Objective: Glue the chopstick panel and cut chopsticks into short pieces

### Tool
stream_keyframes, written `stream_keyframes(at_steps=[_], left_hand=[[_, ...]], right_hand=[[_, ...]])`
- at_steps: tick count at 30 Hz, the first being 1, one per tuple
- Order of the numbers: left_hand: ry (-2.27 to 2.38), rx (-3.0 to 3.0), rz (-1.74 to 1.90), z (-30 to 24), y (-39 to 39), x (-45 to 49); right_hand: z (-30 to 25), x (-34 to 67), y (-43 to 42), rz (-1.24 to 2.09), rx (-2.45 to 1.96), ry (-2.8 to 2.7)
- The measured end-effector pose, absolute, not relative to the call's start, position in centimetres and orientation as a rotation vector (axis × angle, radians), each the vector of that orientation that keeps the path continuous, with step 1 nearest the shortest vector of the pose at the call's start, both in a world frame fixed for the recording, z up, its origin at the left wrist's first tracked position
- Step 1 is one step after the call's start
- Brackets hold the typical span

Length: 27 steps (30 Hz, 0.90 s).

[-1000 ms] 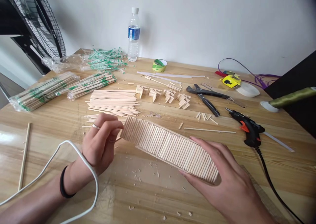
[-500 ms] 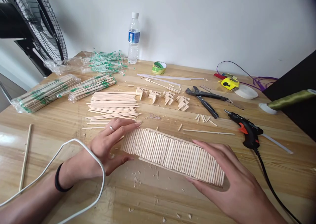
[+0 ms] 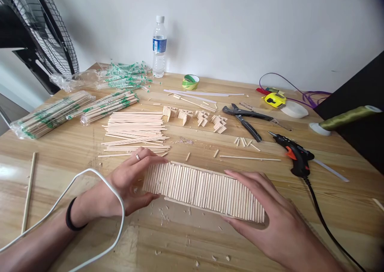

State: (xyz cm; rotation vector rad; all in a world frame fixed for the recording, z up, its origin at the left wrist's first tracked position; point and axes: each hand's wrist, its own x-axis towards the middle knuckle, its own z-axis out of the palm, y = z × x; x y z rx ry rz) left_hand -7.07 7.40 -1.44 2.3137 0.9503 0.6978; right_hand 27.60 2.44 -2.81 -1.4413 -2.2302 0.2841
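Holding a stick panel (image 3: pixel 204 190) between both hands, the person keeps it low over the near middle of the wooden table (image 3: pixel 345 208). The panel is a long strip of short pale sticks set side by side, running from left to right and tipped so that its face turns toward the camera; whether its lower edge touches the table cannot be told.

The left hand (image 3: pixel 132 182) clasps the panel's left end, fingers over the far edge and thumb under the near edge. It wears a ring (image 3: pixel 137 157), with a black wristband (image 3: pixel 69 216) on the wrist. The right hand (image 3: pixel 270 220) cups the right end, fingers stretched along the far edge and thumb along the near one.

A white cable (image 3: pixel 99 208) loops across the left forearm. Just beyond the panel lies a pile of loose sticks (image 3: pixel 136 130), and past that a row of small cut pieces (image 3: pixel 195 116). To the right lie black cutters (image 3: pixel 246 118) and a black glue gun (image 3: pixel 295 158), whose cord runs toward the near edge. Wrapped stick bundles (image 3: pixel 51 114) lie at far left. A water bottle (image 3: pixel 159 46), a green tape roll (image 3: pixel 190 81) and a yellow tape measure (image 3: pixel 273 99) stand near the wall.
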Motion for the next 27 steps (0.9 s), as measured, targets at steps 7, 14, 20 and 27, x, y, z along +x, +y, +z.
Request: stream_keyframes(at_steps=[7,14,20,27], left_hand=[[0.921,2.301,0.706,-1.75,7.19,-7.12],[0.948,2.273,0.684,-1.95,7.22,-7.25],[0.942,2.301,0.724,-1.94,7.2,-7.22],[1.034,2.272,0.613,-1.59,7.0,-7.18]], right_hand=[[-2.39,27.32,2.55,0.263,-1.401,-2.27],[-2.58,27.23,2.53,0.288,-1.402,-2.278],[-2.76,27.18,2.52,0.347,-1.404,-2.27],[-2.86,27.16,2.64,0.421,-1.393,-2.237]])
